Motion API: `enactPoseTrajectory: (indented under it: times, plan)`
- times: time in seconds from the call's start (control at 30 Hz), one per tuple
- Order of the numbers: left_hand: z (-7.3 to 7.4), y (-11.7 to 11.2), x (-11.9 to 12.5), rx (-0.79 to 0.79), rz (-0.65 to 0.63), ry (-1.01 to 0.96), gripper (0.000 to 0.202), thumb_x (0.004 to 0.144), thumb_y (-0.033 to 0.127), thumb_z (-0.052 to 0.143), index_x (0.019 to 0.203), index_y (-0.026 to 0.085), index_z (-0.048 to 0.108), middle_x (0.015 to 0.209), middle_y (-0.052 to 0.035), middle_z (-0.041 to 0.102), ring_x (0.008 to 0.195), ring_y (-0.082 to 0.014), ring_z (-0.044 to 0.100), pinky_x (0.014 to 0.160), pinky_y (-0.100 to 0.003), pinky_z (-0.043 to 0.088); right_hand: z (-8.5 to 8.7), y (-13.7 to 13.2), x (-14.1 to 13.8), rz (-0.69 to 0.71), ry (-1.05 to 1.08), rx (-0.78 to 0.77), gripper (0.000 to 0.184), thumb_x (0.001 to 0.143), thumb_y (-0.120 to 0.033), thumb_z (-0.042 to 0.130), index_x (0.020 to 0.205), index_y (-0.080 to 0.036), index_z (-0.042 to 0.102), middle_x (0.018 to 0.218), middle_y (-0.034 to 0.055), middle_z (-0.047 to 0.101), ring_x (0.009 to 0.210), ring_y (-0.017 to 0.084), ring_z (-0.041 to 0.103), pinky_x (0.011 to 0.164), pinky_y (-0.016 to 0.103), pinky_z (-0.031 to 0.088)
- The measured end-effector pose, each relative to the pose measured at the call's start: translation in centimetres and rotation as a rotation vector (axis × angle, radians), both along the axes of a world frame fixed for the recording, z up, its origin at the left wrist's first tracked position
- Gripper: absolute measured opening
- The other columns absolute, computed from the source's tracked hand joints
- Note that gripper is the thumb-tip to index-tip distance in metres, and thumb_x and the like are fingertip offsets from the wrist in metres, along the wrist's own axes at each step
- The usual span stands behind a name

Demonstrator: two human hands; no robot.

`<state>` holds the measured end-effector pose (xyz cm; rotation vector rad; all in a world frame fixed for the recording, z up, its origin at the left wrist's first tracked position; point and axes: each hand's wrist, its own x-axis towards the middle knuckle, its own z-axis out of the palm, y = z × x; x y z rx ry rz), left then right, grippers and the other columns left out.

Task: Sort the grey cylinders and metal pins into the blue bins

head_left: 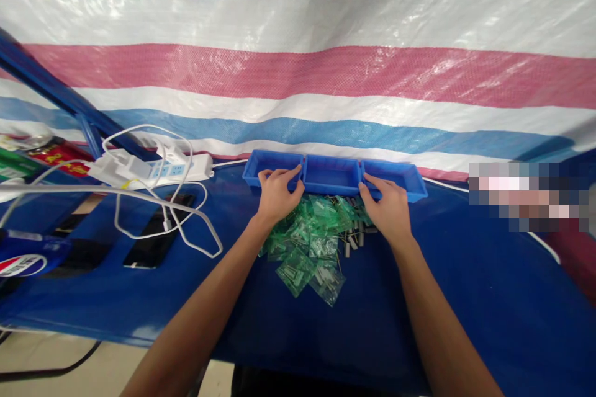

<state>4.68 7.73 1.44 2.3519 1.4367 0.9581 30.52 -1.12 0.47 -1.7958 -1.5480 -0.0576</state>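
Observation:
Three blue plastic bins stand side by side at the back of the blue table. My left hand (278, 193) grips the front rim of the left bin (267, 163), fingers curled over the edge. My right hand (388, 206) holds the front rim of the right bin (401, 175) in the same way. The middle bin (331, 173) sits between them. Just in front of the bins, between my wrists, lies a heap of small green plastic bags (310, 242) with several small grey metal parts (354, 239) beside it.
A white power strip (153, 169) with white cables (186, 223) lies at the left, near two dark phones (156, 237). A blue bottle (28, 255) and a red can (60, 156) sit at the far left. A striped tarpaulin (326, 74) hangs behind the table.

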Motion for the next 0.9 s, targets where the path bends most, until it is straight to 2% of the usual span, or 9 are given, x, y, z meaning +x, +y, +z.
enactPoseTrajectory:
  times: [0.23, 0.4, 0.47, 0.53, 0.6, 0.67, 0.8, 0.9]
  plan:
    - [0.0, -0.2, 0.2, -0.001, -0.057, 0.019, 0.037, 0.099, 0.030, 0.056, 0.131, 0.022, 0.072, 0.121, -0.0079, 0.078, 0.115, -0.0258, 0.069, 0.113, -0.052, 0.035, -0.1, -0.4, 0.2, -0.005, -0.015, 0.021, 0.035, 0.097, -0.037, 0.060, 0.122, -0.019, 0.076, 0.115, 0.0139, 0.080, 0.111, 0.034, 0.071, 0.106, 0.056, 0.049]
    - [0.8, -1.5, -0.7, 0.144, -0.193, -0.100, 0.035, 0.100, 0.024, 0.052, 0.128, 0.022, 0.072, 0.132, -0.0090, 0.073, 0.133, -0.0261, 0.058, 0.115, -0.049, 0.044, 1.5, -1.3, -0.7, 0.004, 0.014, 0.202, 0.027, 0.098, -0.031, 0.057, 0.116, -0.022, 0.075, 0.120, 0.0127, 0.076, 0.120, 0.032, 0.066, 0.108, 0.053, 0.049]
    - [1.3, -2.7, -1.4, 0.146, -0.278, -0.097, 0.036, 0.099, 0.025, 0.054, 0.131, 0.025, 0.071, 0.132, -0.0088, 0.071, 0.131, -0.0272, 0.057, 0.113, -0.051, 0.047, 2.3, -2.2, -1.1, -0.041, 0.040, 0.232, 0.023, 0.099, -0.032, 0.055, 0.108, -0.023, 0.074, 0.109, 0.0118, 0.077, 0.109, 0.030, 0.068, 0.102, 0.050, 0.052]
    - [1.5, -4.2, -2.0, 0.125, -0.403, -0.039, 0.044, 0.097, 0.029, 0.057, 0.141, 0.026, 0.064, 0.141, -0.0106, 0.065, 0.135, -0.0300, 0.053, 0.115, -0.053, 0.045, 2.7, -3.3, -1.6, -0.033, 0.055, 0.165, 0.020, 0.099, -0.034, 0.055, 0.100, -0.023, 0.072, 0.095, 0.0095, 0.074, 0.086, 0.026, 0.068, 0.085, 0.042, 0.056]
    - [1.3, -5.5, -2.3, 0.113, -0.542, 0.084, 0.056, 0.095, 0.039, 0.062, 0.150, 0.027, 0.056, 0.153, -0.0125, 0.054, 0.145, -0.0343, 0.044, 0.118, -0.056, 0.040, 2.5, -4.2, -1.9, -0.051, 0.043, 0.073, 0.019, 0.098, -0.038, 0.058, 0.097, -0.022, 0.068, 0.089, 0.0073, 0.071, 0.072, 0.022, 0.063, 0.075, 0.038, 0.053]
    - [0.8, -6.2, -2.1, 0.132, -0.606, 0.205, 0.062, 0.094, 0.050, 0.064, 0.153, 0.032, 0.053, 0.161, -0.0128, 0.046, 0.150, -0.0385, 0.036, 0.119, -0.060, 0.036, 1.9, -4.9, -2.2, -0.075, 0.045, 0.000, 0.021, 0.099, -0.041, 0.058, 0.090, -0.023, 0.064, 0.084, 0.0052, 0.068, 0.066, 0.020, 0.060, 0.070, 0.036, 0.050]
    - [-0.5, -5.5, -0.8, 0.201, -0.558, 0.280, 0.056, 0.100, 0.049, 0.059, 0.153, 0.033, 0.052, 0.161, -0.0143, 0.044, 0.151, -0.0395, 0.033, 0.117, -0.060, 0.034, 0.9, -4.9, -3.0, 0.015, 0.144, -0.076, 0.024, 0.100, -0.040, 0.058, 0.084, -0.023, 0.061, 0.082, 0.0036, 0.065, 0.067, 0.019, 0.060, 0.066, 0.033, 0.050]
    - [-0.4, -4.8, 0.1, 0.240, -0.519, 0.241, 0.047, 0.104, 0.041, 0.054, 0.149, 0.027, 0.057, 0.154, -0.0160, 0.050, 0.149, -0.0368, 0.037, 0.116, -0.057, 0.038, 1.3, -4.9, -3.7, 0.057, 0.144, -0.007, 0.018, 0.100, -0.035, 0.059, 0.087, -0.023, 0.062, 0.083, 0.0031, 0.065, 0.069, 0.018, 0.060, 0.068, 0.032, 0.050]
